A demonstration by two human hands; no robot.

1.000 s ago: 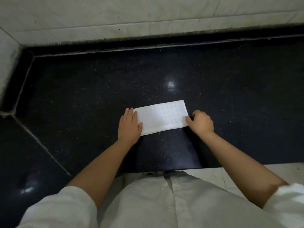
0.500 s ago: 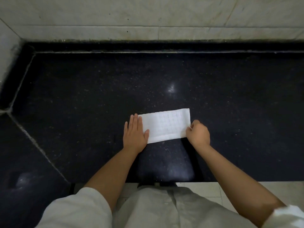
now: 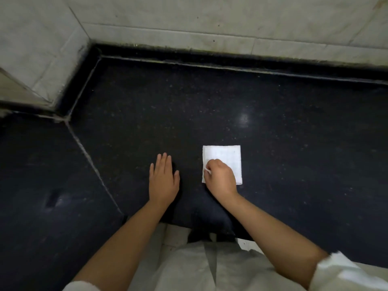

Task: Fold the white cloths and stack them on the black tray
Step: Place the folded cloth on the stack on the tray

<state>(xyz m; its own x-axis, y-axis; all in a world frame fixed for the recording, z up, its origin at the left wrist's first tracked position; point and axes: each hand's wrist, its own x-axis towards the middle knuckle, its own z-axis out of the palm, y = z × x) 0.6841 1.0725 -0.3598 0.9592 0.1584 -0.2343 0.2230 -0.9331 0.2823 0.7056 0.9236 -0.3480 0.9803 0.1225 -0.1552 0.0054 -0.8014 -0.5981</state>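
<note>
Cloth (image 3: pixel 225 158) folded to a small white square is pinched at its left edge by the right hand (image 3: pixel 220 179).

The square is laid flat on the dark speckled counter (image 3: pixel 294 133), and its near left part is covered by the right hand, whose fingers are curled round a lifted bit of the edge. The left hand (image 3: pixel 163 180) is spread flat on the counter with fingers straight, well apart from the cloth to its left, and nothing is held by it. Pale wall tiles (image 3: pixel 210 19) are seen along the counter's far side.
</note>
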